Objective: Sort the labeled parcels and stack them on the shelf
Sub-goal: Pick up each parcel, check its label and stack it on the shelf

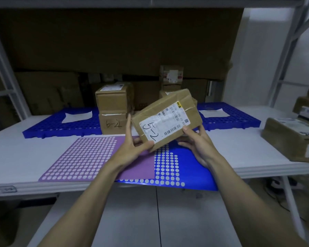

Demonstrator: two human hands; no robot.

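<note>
I hold a brown parcel [166, 116] tilted above the table, its white label marked "5-2" facing me. My left hand [134, 145] grips its lower left corner with thumb on top and fingers along the left side. My right hand [198, 139] holds the lower right edge, thumb on the label. Behind it, a box marked "6-2" [112, 123] sits on the blue grid pallet [61, 125] with another labeled box [112, 98] stacked on top. More small boxes [171, 77] stand partly hidden behind the held parcel.
A purple dotted sheet [82, 157] and a blue dotted sheet [168, 168] lie on the white table [16, 157]. Several labeled parcels [291, 138] are piled at the table's right end. White papers [78, 115] lie on the pallet. Large cartons fill the shelf behind.
</note>
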